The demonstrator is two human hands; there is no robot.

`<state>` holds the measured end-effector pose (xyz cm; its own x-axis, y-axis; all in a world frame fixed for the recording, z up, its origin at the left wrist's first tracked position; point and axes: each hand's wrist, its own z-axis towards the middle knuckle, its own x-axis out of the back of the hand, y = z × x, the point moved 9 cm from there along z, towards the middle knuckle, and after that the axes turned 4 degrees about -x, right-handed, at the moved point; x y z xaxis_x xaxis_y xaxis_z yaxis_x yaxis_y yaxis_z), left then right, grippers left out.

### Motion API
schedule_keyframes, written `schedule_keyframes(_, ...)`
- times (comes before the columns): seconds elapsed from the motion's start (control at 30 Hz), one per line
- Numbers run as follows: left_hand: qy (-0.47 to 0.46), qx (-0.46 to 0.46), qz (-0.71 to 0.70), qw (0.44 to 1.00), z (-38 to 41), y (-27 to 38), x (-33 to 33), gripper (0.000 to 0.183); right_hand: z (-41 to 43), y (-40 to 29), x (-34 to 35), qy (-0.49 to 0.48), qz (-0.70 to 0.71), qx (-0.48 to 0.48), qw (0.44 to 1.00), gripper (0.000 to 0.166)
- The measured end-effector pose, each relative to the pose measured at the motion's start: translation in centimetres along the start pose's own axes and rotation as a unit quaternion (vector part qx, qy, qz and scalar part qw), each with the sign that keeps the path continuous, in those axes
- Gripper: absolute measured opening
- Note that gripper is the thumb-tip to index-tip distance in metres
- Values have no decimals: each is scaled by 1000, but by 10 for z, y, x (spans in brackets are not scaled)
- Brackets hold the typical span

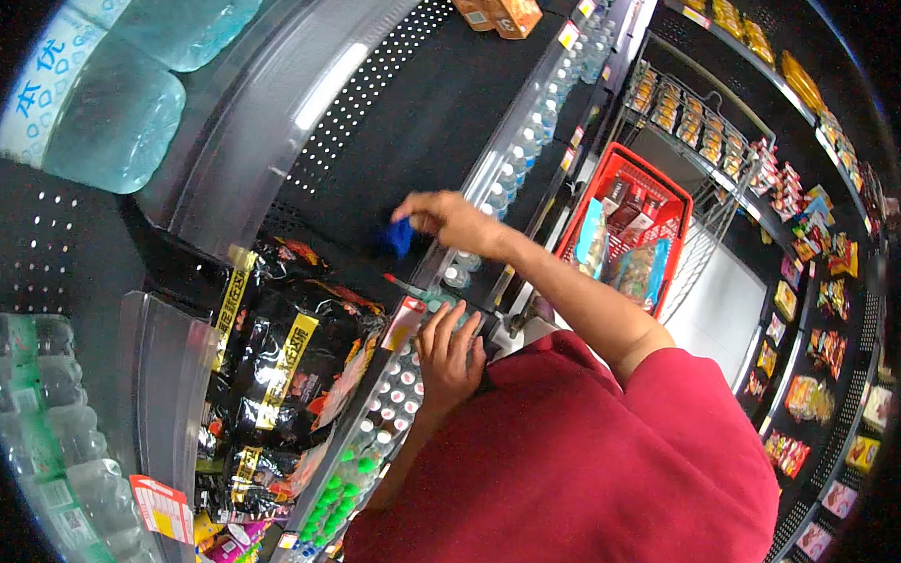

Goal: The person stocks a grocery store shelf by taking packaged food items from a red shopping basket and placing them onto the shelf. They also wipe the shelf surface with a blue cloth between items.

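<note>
My right hand (441,220) reaches over a black shelf board (380,160), pinching a small blue cloth (400,236) that hangs from the fingertips. Nearer my body, my left hand (452,352) lies at the shelf's front edge, its fingers spread and nothing plainly in its grip. Just past its fingertips is a clear greenish object with a thin red-tipped end (404,282), partly hidden, and I cannot tell exactly what it is. Beside the left hand, a red and white price tag (404,323) sits on the edge. Black glossy food packs (291,373) stand on the same shelf.
Large water bottles (117,121) stand at upper left. An orange box (497,9) is at the shelf's far end. Bottled drinks (530,139) line the shelf below. Behind me, a red shopping basket (680,208) holds packaged goods, near snack racks (687,126).
</note>
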<state>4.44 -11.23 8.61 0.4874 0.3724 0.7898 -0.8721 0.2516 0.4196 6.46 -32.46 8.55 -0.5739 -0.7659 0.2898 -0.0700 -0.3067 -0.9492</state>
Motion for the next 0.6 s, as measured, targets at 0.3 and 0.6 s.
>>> schedule_keyframes(0.3, 4, 6, -92, 996, 24, 6, -3, 33, -110, 13, 54, 96, 666, -124, 729, 61)
schedule_keyframes(0.6, -41, 39, -195, 979, 21, 1, -37, 29, -225, 90, 43, 243, 475, -313, 786, 62)
